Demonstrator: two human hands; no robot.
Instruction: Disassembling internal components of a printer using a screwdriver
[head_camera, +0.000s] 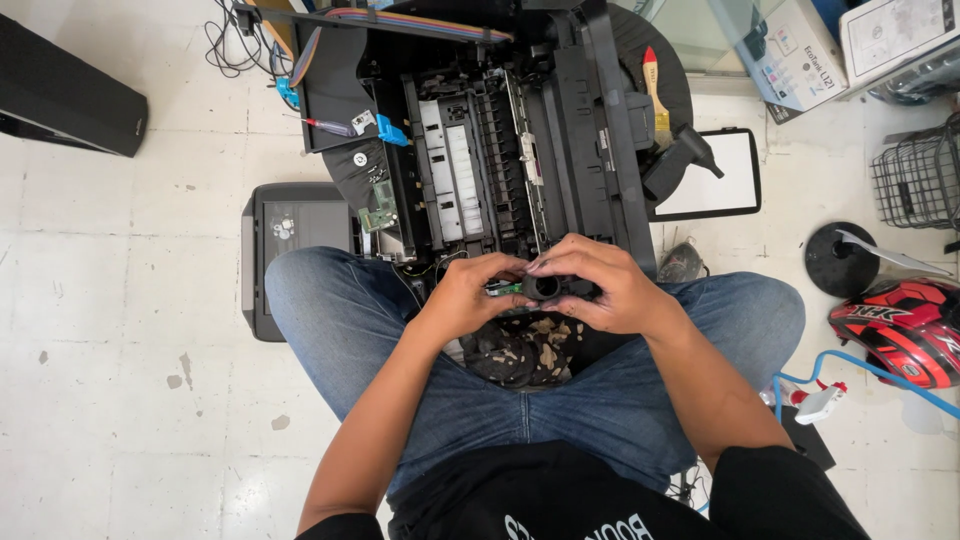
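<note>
I sit on the floor with a dismantled black printer (500, 140) open in front of my knees. My left hand (470, 295) and my right hand (600, 285) meet over my lap, both gripping a small black part (543, 288) with a round opening and a green circuit piece at its left side. My fingertips are smeared with dark ink. Below the hands, between my legs, lies a stained black pad (520, 350).
A grey printer cover (290, 250) lies by my left knee. A screwdriver (330, 127), blue clips and a ribbon cable (420, 20) rest on the printer. A brush (655, 90), tablet-like panel (715, 175), red helmet (900, 325), wire basket (915, 180) and boxes sit right.
</note>
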